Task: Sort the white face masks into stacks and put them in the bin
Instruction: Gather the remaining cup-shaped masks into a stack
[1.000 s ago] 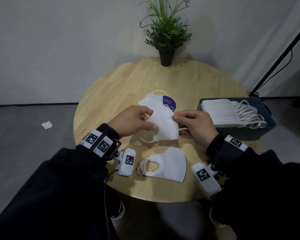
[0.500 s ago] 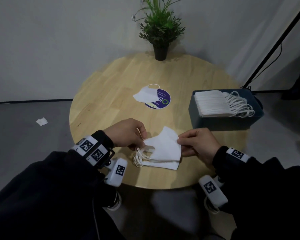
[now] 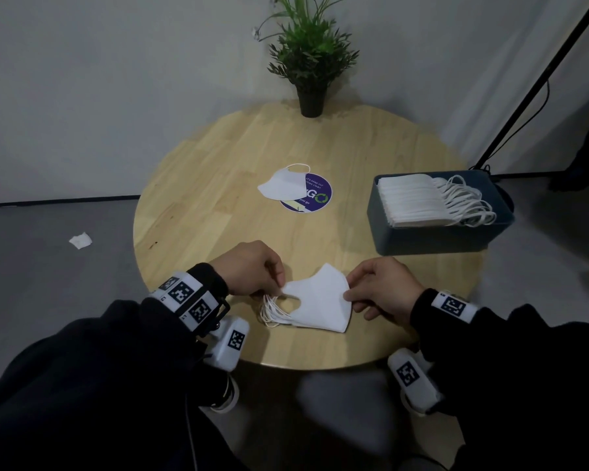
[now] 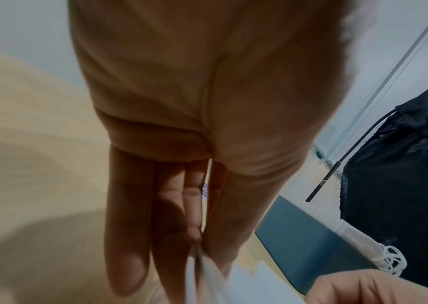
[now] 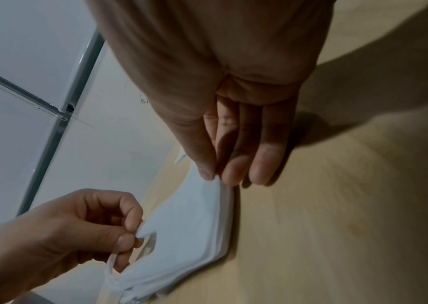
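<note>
A small stack of white face masks [image 3: 315,302] lies near the front edge of the round wooden table [image 3: 218,185]. My left hand [image 3: 252,270] pinches the top mask at its ear-loop end; the pinch shows in the right wrist view as left hand [image 5: 119,232] on mask stack [image 5: 189,222]. My right hand [image 3: 374,287] pinches the stack's right edge between thumb and fingers [image 5: 207,172]. One loose mask [image 3: 281,185] lies mid-table. The blue bin [image 3: 436,237] at the right holds a row of masks [image 3: 412,198].
A round purple sticker [image 3: 315,198] lies under the loose mask. A potted plant [image 3: 308,62] stands at the table's far edge. A black stand pole [image 3: 538,83] leans at the right. A scrap of paper [image 3: 80,240] lies on the grey floor at the left.
Both hands brought the mask they held in the air down onto the stack near the table's front edge and still pinch it.
</note>
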`<action>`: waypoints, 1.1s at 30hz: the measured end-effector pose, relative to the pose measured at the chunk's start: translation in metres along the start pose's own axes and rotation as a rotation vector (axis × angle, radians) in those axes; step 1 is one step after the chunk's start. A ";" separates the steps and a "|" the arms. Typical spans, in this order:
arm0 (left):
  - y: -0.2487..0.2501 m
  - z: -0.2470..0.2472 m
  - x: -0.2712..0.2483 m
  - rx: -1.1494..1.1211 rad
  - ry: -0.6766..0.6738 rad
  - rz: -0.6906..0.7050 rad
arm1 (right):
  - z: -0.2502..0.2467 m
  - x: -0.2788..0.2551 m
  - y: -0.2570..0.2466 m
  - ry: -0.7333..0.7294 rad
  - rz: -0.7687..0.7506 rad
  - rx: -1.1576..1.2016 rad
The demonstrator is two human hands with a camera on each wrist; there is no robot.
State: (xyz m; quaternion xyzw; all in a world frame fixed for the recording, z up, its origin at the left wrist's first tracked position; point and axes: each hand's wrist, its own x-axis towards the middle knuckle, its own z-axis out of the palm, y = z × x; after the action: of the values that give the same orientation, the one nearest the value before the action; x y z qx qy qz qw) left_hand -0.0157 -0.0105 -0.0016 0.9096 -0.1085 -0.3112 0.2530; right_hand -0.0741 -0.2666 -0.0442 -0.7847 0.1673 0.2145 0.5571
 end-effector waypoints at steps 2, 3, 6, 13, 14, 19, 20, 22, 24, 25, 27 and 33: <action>0.000 0.001 0.001 0.013 -0.001 0.005 | 0.000 0.000 0.000 0.001 -0.001 -0.018; 0.000 0.001 0.001 0.022 -0.002 0.007 | 0.000 0.000 0.000 0.003 -0.001 -0.027; -0.001 0.003 0.003 0.037 -0.011 0.007 | 0.000 0.000 -0.001 0.006 -0.006 -0.042; -0.002 0.005 0.004 0.056 -0.012 0.006 | 0.001 0.001 -0.002 0.010 -0.006 -0.080; -0.003 0.005 0.004 0.056 -0.012 0.008 | 0.001 0.001 -0.002 0.010 -0.007 -0.086; -0.002 0.005 0.006 0.063 -0.010 0.012 | 0.001 0.001 -0.002 0.018 -0.009 -0.101; -0.003 0.006 0.006 0.072 -0.009 0.015 | 0.001 0.001 -0.002 0.019 -0.010 -0.106; -0.004 0.006 0.007 0.099 -0.010 0.023 | 0.001 0.001 -0.002 0.022 -0.012 -0.120; -0.004 0.006 0.009 0.138 0.001 0.040 | 0.001 0.002 -0.003 0.033 -0.018 -0.134; -0.004 0.007 0.009 0.153 0.021 0.054 | 0.001 0.002 -0.003 0.044 -0.026 -0.139; -0.001 0.010 0.010 0.174 0.101 0.107 | 0.001 0.003 -0.004 0.078 -0.074 -0.183; 0.020 0.042 0.013 0.318 0.088 0.377 | 0.007 0.004 -0.004 0.036 -0.246 -0.373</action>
State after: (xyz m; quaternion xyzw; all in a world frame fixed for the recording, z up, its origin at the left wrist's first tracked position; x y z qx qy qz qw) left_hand -0.0321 -0.0490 -0.0263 0.9144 -0.3127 -0.1976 0.1645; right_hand -0.0699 -0.2589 -0.0449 -0.8924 0.0377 0.1582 0.4210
